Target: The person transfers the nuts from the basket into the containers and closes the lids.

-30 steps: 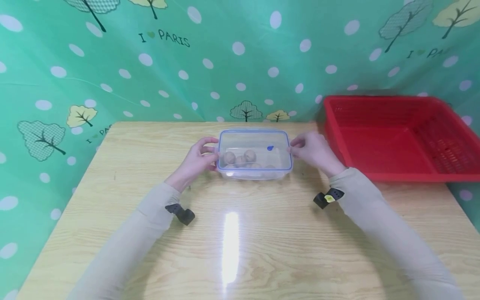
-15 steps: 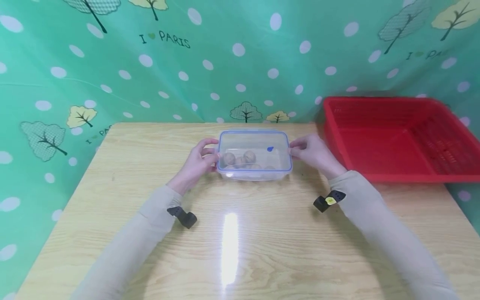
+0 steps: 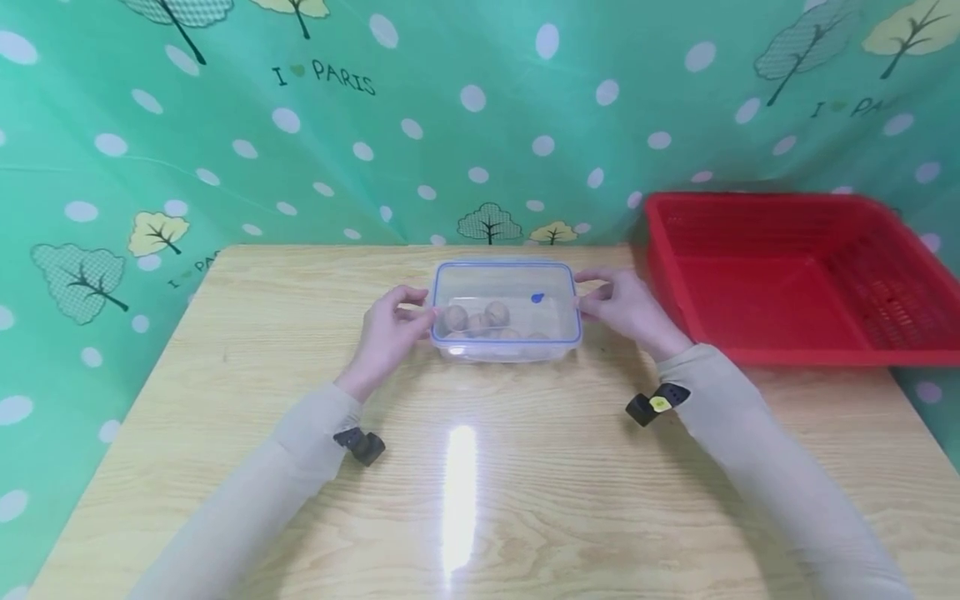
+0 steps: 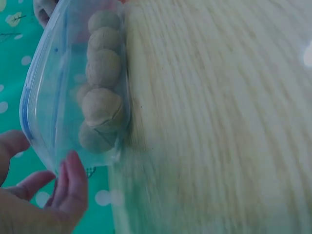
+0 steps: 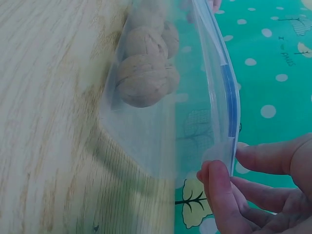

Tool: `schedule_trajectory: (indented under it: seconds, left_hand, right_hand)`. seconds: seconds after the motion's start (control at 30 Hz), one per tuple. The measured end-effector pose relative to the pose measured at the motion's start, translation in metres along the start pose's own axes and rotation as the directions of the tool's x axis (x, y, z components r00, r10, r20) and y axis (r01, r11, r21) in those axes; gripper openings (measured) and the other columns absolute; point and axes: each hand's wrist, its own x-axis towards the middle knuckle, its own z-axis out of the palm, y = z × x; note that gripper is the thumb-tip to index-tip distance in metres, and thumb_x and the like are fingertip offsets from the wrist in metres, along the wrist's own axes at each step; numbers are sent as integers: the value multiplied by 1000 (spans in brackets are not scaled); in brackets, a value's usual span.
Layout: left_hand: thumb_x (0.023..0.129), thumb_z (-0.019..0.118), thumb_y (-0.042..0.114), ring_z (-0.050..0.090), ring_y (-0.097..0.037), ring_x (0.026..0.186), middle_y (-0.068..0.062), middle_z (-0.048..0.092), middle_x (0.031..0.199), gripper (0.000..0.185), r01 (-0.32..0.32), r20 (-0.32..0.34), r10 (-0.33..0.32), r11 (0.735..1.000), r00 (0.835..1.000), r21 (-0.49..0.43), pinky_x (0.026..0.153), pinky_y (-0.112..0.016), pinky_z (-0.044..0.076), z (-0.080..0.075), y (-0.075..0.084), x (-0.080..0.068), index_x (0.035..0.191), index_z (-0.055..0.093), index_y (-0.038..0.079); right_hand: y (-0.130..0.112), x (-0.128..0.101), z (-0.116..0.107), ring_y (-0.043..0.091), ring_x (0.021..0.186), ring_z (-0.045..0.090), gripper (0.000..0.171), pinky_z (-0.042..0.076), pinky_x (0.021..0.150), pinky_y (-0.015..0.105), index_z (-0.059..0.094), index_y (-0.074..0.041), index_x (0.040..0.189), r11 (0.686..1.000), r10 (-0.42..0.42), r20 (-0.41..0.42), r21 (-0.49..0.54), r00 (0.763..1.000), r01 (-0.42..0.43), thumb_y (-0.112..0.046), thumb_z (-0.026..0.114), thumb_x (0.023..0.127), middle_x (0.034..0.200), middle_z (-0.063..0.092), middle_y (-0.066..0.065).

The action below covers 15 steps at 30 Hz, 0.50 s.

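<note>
A clear plastic food container (image 3: 525, 279) with a blue-lined lid stands near the back of the wooden table, lid on top. Several walnuts (image 5: 141, 80) lie inside it, mostly toward its left in the head view. My left hand (image 3: 390, 333) is at the container's left end, thumb by the lid's rim and bent fingers (image 4: 74, 180) against the side. At the opposite end, my right hand (image 3: 626, 308) pinches the lid's edge and side flap, its thumb (image 5: 265, 157) on the outer face and its fingers beneath.
A large red plastic basket (image 3: 765, 308) stands to the right, close to my right hand. Behind the table (image 3: 555, 483) hangs a green dotted cloth (image 3: 345, 142). A bright light reflection lies on the tabletop in front of the container.
The left fingers have drawn closer together at the container's end, and the left wrist sits slightly lower. The right fingers have shifted a little along the lid's edge. The container stays nearly in place.
</note>
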Motion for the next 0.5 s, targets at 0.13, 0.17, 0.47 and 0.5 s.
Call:
schedule_trajectory:
  seconds: [0.13,0.17,0.47,0.5]
  left_hand:
    - [90,68,13,55,-31,110,-19,57,124,35,-39,6,38,991,999,126,88,-39,52,-5,1,6,118,62,-7]
    - [89,69,13,54,-32,111,-20,58,123,35,-42,15,40,989,999,141,90,-39,51,-6,2,7,117,62,-7]
    - [89,67,5,58,-31,111,-21,62,120,33,69,93,-69,998,993,7,98,-38,46,-10,6,12,118,62,-8]
    - [89,67,5,58,-31,110,-22,62,120,34,89,96,-87,996,992,-17,98,-37,46,-11,6,12,120,61,-8]
  right_hand:
    - [-2,-1,0,35,94,66,46,51,81,42,52,-4,137,1000,-8,-6,-1,1000,8,-13,64,93,104,67,21]
    - [-2,-1,0,35,94,66,46,51,81,42,53,-3,136,1000,-13,-10,-1,1000,13,-13,64,93,104,67,22]
    - [1,-2,1,34,90,67,45,48,73,35,55,0,135,999,-53,-27,6,998,54,-11,64,92,99,69,21]
    - [0,-2,2,34,90,67,45,48,72,35,55,-1,135,998,-55,-24,2,998,55,-11,64,92,99,69,20]
